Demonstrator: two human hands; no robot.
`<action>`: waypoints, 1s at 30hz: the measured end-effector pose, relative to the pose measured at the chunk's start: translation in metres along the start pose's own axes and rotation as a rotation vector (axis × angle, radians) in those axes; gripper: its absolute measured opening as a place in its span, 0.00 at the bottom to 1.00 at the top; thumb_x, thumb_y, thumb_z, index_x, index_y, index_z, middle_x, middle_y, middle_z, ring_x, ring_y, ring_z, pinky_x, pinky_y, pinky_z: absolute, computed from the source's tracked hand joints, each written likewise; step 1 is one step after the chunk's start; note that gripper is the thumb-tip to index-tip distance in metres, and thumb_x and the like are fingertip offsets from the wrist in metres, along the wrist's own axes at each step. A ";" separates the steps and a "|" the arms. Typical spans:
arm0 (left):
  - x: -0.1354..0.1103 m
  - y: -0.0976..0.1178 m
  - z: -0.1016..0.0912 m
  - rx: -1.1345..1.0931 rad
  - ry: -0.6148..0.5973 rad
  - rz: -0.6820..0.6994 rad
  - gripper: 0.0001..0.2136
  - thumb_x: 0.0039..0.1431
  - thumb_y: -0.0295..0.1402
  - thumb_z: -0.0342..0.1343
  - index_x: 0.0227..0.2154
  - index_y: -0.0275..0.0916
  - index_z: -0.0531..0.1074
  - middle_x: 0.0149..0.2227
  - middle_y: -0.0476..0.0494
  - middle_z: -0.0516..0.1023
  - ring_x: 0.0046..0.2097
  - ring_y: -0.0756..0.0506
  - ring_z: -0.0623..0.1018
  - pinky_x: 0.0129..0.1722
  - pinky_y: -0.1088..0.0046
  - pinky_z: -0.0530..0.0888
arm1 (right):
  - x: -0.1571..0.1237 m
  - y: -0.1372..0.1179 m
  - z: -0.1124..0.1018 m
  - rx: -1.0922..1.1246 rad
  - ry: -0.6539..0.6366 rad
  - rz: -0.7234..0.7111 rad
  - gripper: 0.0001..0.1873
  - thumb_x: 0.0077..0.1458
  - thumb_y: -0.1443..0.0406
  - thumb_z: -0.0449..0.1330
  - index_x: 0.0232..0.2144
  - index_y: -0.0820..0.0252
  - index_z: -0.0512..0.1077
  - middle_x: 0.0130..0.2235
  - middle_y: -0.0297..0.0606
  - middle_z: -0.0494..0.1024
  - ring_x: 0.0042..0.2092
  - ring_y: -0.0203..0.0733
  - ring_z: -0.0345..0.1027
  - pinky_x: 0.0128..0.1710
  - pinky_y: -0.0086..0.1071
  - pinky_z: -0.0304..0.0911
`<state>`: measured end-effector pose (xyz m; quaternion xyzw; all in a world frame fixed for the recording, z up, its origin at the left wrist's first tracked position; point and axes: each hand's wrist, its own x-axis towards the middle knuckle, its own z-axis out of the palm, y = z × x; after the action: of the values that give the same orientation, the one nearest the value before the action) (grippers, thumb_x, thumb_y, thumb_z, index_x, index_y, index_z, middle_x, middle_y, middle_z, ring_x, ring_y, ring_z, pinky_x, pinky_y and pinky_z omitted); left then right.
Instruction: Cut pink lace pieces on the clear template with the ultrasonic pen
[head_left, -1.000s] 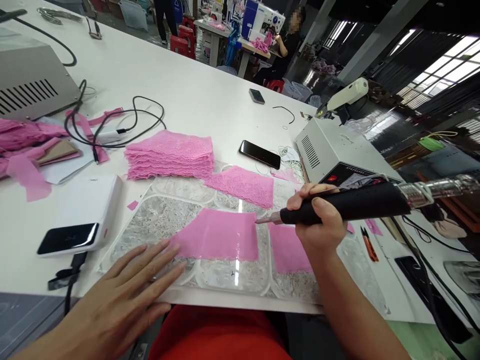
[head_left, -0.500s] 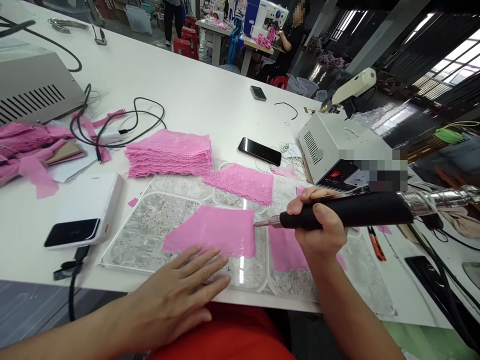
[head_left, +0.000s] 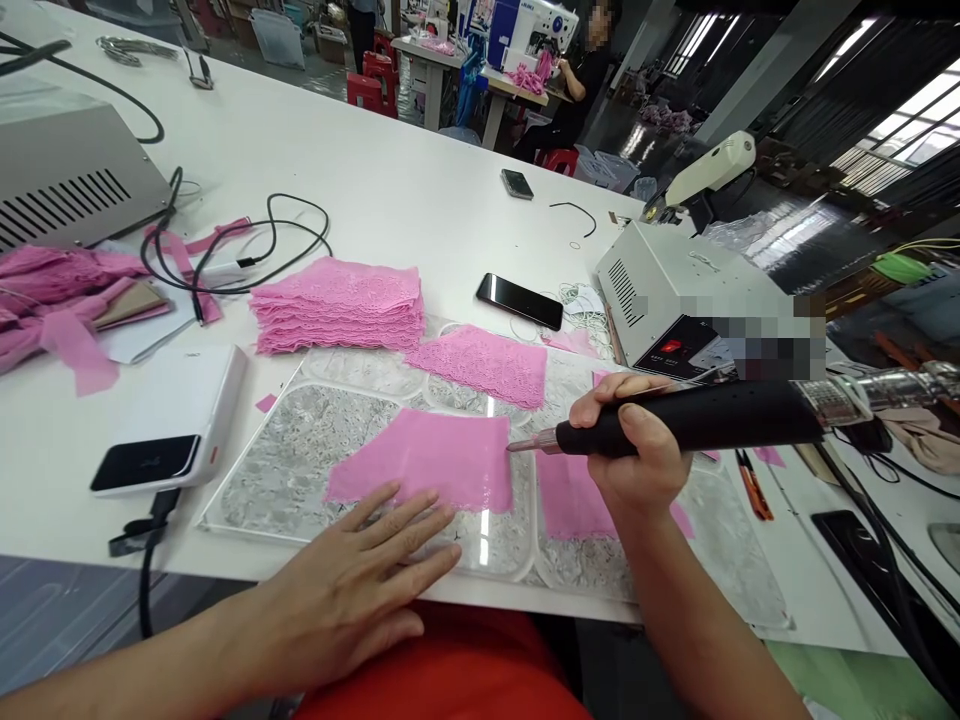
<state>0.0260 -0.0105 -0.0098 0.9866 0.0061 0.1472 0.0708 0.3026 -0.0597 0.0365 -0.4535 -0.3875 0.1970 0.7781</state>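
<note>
A pink fabric piece (head_left: pixel 435 455) lies flat on a clear plastic sheet over a grey marbled board (head_left: pixel 277 460). My left hand (head_left: pixel 382 570) is spread out palm down, its fingertips resting at the fabric's lower edge. My right hand (head_left: pixel 637 430) is wrapped round the black handle of a handheld ultrasonic welder (head_left: pixel 720 420). The metal tip of this tool points left, at the fabric's right edge; whether it touches cannot be told. A second pink piece (head_left: pixel 574 500) lies partly under my right hand, and a lacy pink piece (head_left: pixel 487 365) lies just behind.
A stack of pink lace pieces (head_left: pixel 337 305) stands behind the board. Around it are a phone (head_left: pixel 519 302), a white power bank (head_left: pixel 180 410), looped black cable (head_left: pixel 274 195) and a grey control box (head_left: pixel 682 290). An orange cutter (head_left: pixel 754 487) lies at right. Another person (head_left: pixel 577 90) sits at a sewing machine.
My hands and the tool stay almost in place, the tool's tip still at the fabric's right edge. In the background, a standing person has shifted to the right.
</note>
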 end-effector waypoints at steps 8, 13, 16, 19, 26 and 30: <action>0.011 0.006 0.002 -0.014 -0.038 0.026 0.23 0.66 0.37 0.54 0.62 0.39 0.63 0.64 0.41 0.64 0.66 0.39 0.62 0.67 0.57 0.57 | -0.011 -0.015 -0.012 0.057 -0.107 0.052 0.05 0.44 0.67 0.58 0.28 0.58 0.71 0.28 0.31 0.70 0.21 0.32 0.65 0.19 0.30 0.64; 0.020 0.008 0.005 -0.073 -0.011 0.020 0.21 0.67 0.38 0.53 0.60 0.38 0.65 0.64 0.39 0.65 0.66 0.39 0.63 0.67 0.56 0.57 | -0.015 -0.016 -0.013 0.086 -0.149 0.061 0.05 0.45 0.66 0.59 0.29 0.58 0.72 0.29 0.32 0.71 0.21 0.32 0.66 0.19 0.30 0.64; 0.021 0.008 0.006 -0.084 0.000 0.016 0.21 0.67 0.39 0.52 0.60 0.39 0.65 0.64 0.40 0.65 0.66 0.40 0.63 0.67 0.57 0.57 | -0.015 -0.015 -0.012 0.072 -0.133 0.064 0.05 0.44 0.65 0.60 0.28 0.57 0.71 0.28 0.32 0.70 0.21 0.32 0.66 0.18 0.30 0.64; 0.022 0.008 0.007 -0.086 -0.008 0.014 0.22 0.67 0.39 0.53 0.61 0.39 0.64 0.64 0.40 0.64 0.66 0.39 0.63 0.67 0.57 0.57 | -0.014 -0.014 -0.011 0.068 -0.131 0.066 0.05 0.44 0.64 0.61 0.28 0.57 0.71 0.28 0.31 0.70 0.20 0.32 0.65 0.18 0.30 0.65; 0.019 0.008 0.011 -0.080 -0.019 0.003 0.24 0.65 0.37 0.55 0.62 0.40 0.62 0.64 0.39 0.64 0.67 0.39 0.62 0.68 0.55 0.55 | -0.017 -0.011 -0.008 0.062 -0.150 0.066 0.05 0.46 0.64 0.61 0.28 0.56 0.69 0.28 0.30 0.70 0.21 0.32 0.66 0.19 0.30 0.65; 0.025 0.008 0.007 -0.049 -0.009 0.026 0.24 0.64 0.37 0.56 0.62 0.39 0.62 0.64 0.37 0.64 0.66 0.38 0.62 0.67 0.54 0.54 | -0.011 -0.016 -0.017 0.059 -0.099 0.062 0.06 0.45 0.64 0.60 0.29 0.57 0.69 0.29 0.30 0.69 0.22 0.32 0.65 0.20 0.30 0.63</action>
<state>0.0523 -0.0187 -0.0083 0.9852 -0.0109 0.1436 0.0930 0.3083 -0.0840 0.0405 -0.4319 -0.4054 0.2543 0.7645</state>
